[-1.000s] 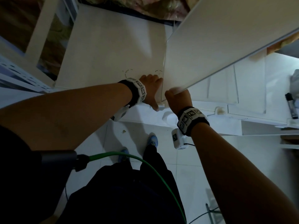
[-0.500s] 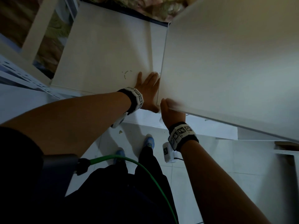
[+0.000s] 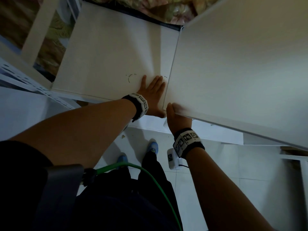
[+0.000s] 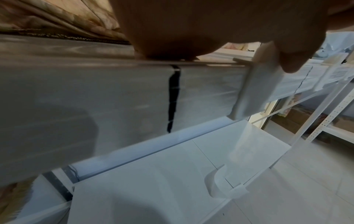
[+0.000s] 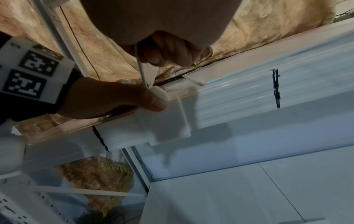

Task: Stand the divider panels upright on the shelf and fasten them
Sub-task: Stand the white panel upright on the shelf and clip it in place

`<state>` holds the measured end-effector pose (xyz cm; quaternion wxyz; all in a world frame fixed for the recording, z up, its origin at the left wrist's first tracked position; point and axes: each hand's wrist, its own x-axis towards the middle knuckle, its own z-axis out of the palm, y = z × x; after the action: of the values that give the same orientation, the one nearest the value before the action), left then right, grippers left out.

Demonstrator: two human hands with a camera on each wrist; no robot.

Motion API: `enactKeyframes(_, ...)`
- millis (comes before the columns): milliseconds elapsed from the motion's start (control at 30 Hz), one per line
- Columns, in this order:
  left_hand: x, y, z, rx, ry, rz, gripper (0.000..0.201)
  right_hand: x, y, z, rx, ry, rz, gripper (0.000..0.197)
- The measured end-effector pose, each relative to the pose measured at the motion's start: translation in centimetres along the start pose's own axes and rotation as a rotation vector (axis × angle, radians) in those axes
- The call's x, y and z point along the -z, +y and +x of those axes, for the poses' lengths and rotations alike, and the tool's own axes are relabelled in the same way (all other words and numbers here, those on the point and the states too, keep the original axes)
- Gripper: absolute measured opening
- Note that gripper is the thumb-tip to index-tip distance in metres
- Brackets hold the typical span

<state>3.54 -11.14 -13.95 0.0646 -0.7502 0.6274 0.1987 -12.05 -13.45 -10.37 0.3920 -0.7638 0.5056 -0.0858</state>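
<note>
Right fingers (image 5: 153, 50) gripping divider panel (image 3: 233, 64) corner

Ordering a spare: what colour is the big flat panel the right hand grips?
White panel, clearest in the head view.

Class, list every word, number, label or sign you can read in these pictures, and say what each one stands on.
No readable words or numbers.
Wristbands: black-and-white square code markers only, no letters.
Shelf rail: black handwritten mark, too smeared to read.
Shelf board: dashed arcs, not text.

White divider panel (image 3: 241, 67) on edge, tilted, its lower edge on the flat white shelf (image 3: 108, 52).
</note>
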Motion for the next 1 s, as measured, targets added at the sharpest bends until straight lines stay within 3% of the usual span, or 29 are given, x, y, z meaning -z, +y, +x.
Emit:
enactKeyframes(200,-0.4,0.0,0.1,-0.007,0.016,-0.007,0.138,0.2,-0.4,-0.2,0.018,0.019,-0.051,0.039)
enactKeyframes(567,-0.3,-0.1,0.0,-0.007,0.02,0.006,0.141,0.7,-0.4,-0.2,0.085,0.098,-0.077,0.041)
enactKeyframes(1000,-0.4,-0.1,0.1,-0.004,0.032,-0.004,0.138,1.3,-0.6,-0.4,0.09,0.086,-0.167,0.041)
